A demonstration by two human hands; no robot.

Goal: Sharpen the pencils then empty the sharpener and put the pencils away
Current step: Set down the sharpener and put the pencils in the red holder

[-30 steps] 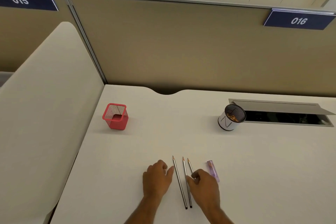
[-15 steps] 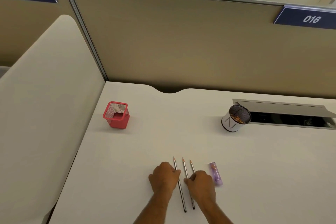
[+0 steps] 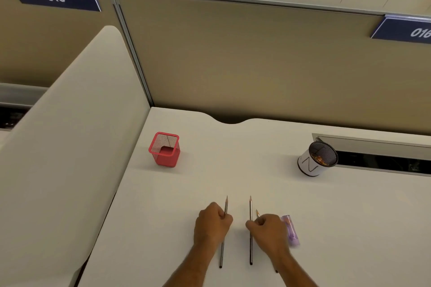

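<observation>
The left hand (image 3: 213,225) is curled round the left pencil (image 3: 223,230) a little above its middle, the tip pointing toward the far edge of the desk (image 3: 233,158), probably because that pencil is to be lifted first for sharpening. The right hand (image 3: 268,232) is also curled, its fingertips at the middle pencil (image 3: 251,228); it seems to pinch it, but the fingers hide the contact, so I cannot say this for certain. A third pencil (image 3: 258,213) shows only its tip above the right knuckles, the rest lying under the hand. All three lie near the front edge of the desk, roughly parallel, which keeps them easy to take one by one. Just beside the right hand, on its outer side, lies the purple sharpener (image 3: 290,229), close enough for a short reach. Well apart, near the left edge, stands the red mesh holder (image 3: 165,149), likely the place for the pencils afterwards. Toward the far right stands a white cup (image 3: 313,161) with something orange-brown inside, perhaps for the shavings.
</observation>
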